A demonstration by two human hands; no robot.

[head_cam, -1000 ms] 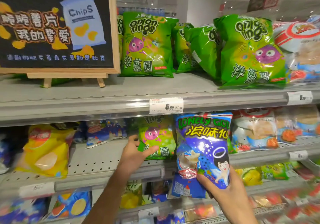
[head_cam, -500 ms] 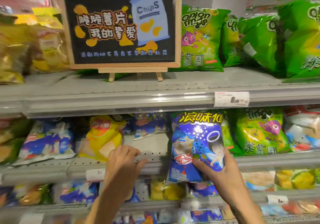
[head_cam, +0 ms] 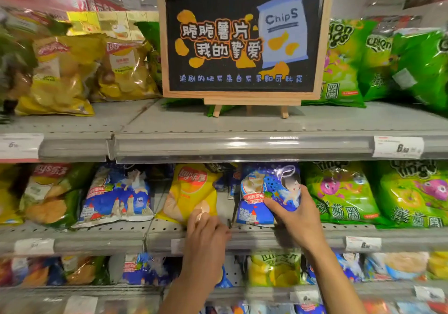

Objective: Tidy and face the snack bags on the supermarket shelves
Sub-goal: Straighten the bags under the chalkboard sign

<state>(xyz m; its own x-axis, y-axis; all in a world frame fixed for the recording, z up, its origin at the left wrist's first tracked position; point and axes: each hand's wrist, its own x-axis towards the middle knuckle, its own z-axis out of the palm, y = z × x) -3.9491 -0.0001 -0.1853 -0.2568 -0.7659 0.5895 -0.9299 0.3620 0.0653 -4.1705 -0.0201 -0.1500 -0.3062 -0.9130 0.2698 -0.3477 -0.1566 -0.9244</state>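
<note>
My right hand (head_cam: pixel 297 216) grips the lower right of a blue snack bag (head_cam: pixel 259 187) with a cartoon child on it. That bag stands on the middle shelf (head_cam: pixel 121 235), between a yellow chip bag (head_cam: pixel 191 187) and green onion-ring bags (head_cam: pixel 339 192). My left hand (head_cam: pixel 206 236) rests at the shelf's front edge, fingers curled, its fingertips touching the bottom of the yellow bag. Another blue bag (head_cam: pixel 116 195) leans further left.
A wooden-framed chalkboard sign (head_cam: pixel 242 37) on a small easel stands on the top shelf, with yellow chip bags (head_cam: pixel 60 76) to its left and green onion-ring bags (head_cam: pixel 344 64) to its right. Price tags (head_cam: pixel 397 147) line the shelf rails. More bags fill the lower shelf (head_cam: pixel 274 269).
The view has swung left. My right hand has pushed the blue bag from in front of the shelf into the middle shelf. My left hand moved right to the yellow bag.
</note>
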